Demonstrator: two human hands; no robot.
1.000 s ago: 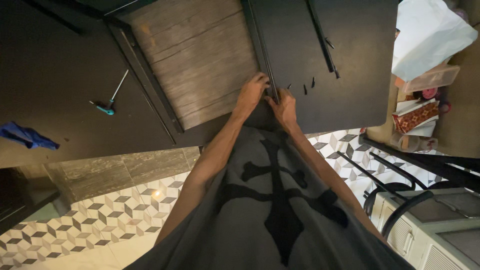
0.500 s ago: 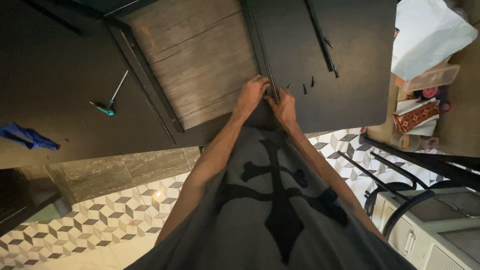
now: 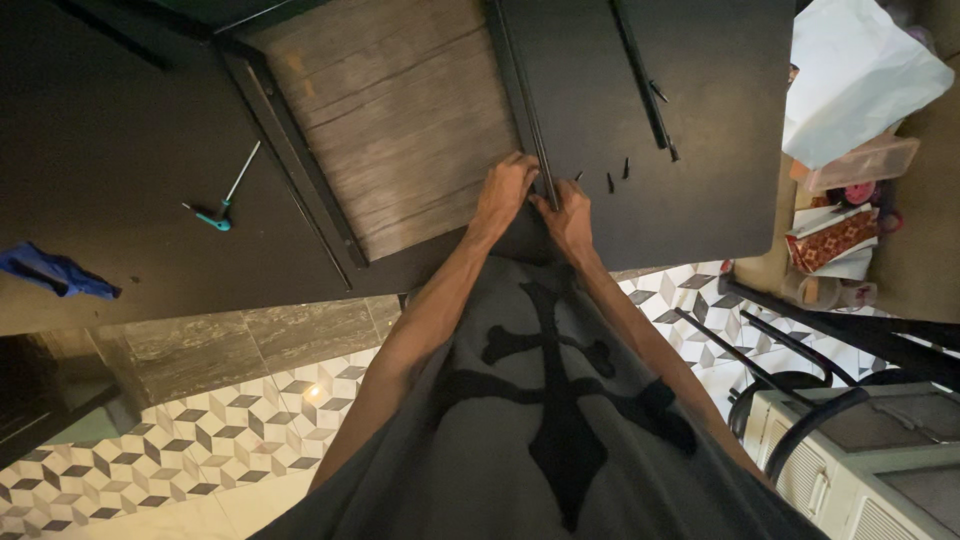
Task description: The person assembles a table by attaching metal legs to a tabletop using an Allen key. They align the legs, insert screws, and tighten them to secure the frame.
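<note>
Both hands meet at the near end of a thin black metal rail (image 3: 525, 100) that runs along the seam between a grey wood-grain panel (image 3: 400, 120) and a black panel (image 3: 690, 110). My left hand (image 3: 503, 193) pinches the rail's end from the wood panel side. My right hand (image 3: 568, 215) presses against it from the black panel side. Whether a small part sits between the fingers is hidden. A few loose black screws (image 3: 617, 177) lie just right of my right hand.
A second black rail (image 3: 641, 75) lies on the black panel. A teal-handled hex key (image 3: 222, 200) and a blue cloth (image 3: 55, 272) rest on the dark surface at left. White bag and boxes (image 3: 850, 80) at right; black metal frame (image 3: 800, 360) over patterned floor tiles.
</note>
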